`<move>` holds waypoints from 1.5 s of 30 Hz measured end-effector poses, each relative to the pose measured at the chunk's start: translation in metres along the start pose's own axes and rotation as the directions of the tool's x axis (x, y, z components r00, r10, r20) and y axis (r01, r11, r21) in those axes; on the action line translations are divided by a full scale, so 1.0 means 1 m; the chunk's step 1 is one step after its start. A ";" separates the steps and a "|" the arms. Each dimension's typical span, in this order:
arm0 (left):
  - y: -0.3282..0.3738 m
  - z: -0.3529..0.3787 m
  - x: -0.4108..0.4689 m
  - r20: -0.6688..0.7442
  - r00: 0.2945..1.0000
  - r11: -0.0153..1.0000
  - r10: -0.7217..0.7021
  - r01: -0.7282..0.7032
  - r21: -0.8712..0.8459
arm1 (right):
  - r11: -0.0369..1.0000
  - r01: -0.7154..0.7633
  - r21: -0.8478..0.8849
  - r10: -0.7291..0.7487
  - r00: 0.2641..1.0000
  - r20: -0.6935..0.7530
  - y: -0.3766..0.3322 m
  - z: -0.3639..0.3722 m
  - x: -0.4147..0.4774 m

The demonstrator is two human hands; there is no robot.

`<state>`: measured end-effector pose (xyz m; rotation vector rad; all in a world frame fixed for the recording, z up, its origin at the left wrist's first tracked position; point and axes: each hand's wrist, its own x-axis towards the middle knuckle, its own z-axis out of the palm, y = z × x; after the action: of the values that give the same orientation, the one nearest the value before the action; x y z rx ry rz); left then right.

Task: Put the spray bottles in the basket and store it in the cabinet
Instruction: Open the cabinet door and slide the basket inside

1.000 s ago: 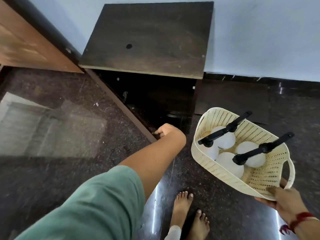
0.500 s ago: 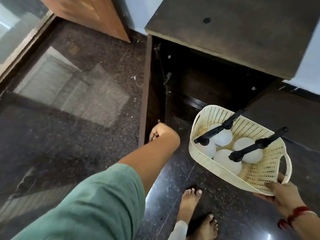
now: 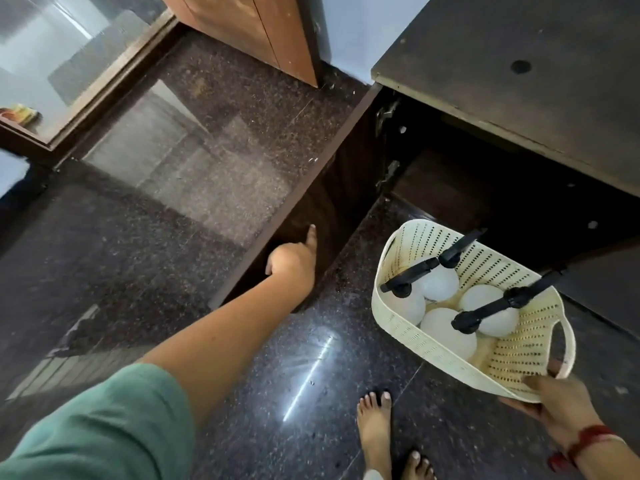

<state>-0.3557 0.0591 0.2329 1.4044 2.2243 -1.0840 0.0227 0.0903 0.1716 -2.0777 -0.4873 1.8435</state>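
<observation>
A cream perforated basket (image 3: 519, 271) hangs above the floor in front of the low dark cabinet (image 3: 502, 71). Several white spray bottles (image 3: 446, 332) with black trigger heads stand inside it. My right hand (image 3: 557, 400) grips the basket's near end, just below its loop handle. The cabinet door (image 3: 332, 188) stands swung out to the left, and the dark inside (image 3: 502, 202) shows. My left hand (image 3: 292, 261) holds the door's free edge, with the index finger stretched along its inner face.
A polished dark granite floor (image 3: 207, 209) reflects light. My bare feet (image 3: 375, 431) stand just in front of the cabinet opening. A brown wooden panel (image 3: 249, 32) rises at the back, and a framed glass door (image 3: 69, 64) lies at the far left.
My left hand has swung the cabinet door further out to the left, exposing more of the inside. The basket stays in my right hand, now nearer the opening.
</observation>
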 end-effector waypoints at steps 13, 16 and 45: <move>-0.057 0.013 0.036 0.012 0.983 0.972 -0.184 0.184 -0.148 | 0.998 0.011 -0.065 -0.015 0.998 -0.062 -0.037 0.020 0.010; -0.055 0.015 0.031 0.012 0.985 0.963 -0.171 0.170 -0.209 | 0.996 0.005 -0.085 -0.013 0.996 -0.085 -0.041 0.021 0.009; 0.151 -0.057 0.231 -0.134 0.991 0.232 0.029 -0.137 -0.963 | 0.992 0.125 0.009 -0.123 0.986 -0.115 -0.095 0.084 0.195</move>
<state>-0.3275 0.2854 0.0677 0.8809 2.0694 0.5338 -0.0433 0.2649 0.0327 -2.0785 -0.5570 1.6431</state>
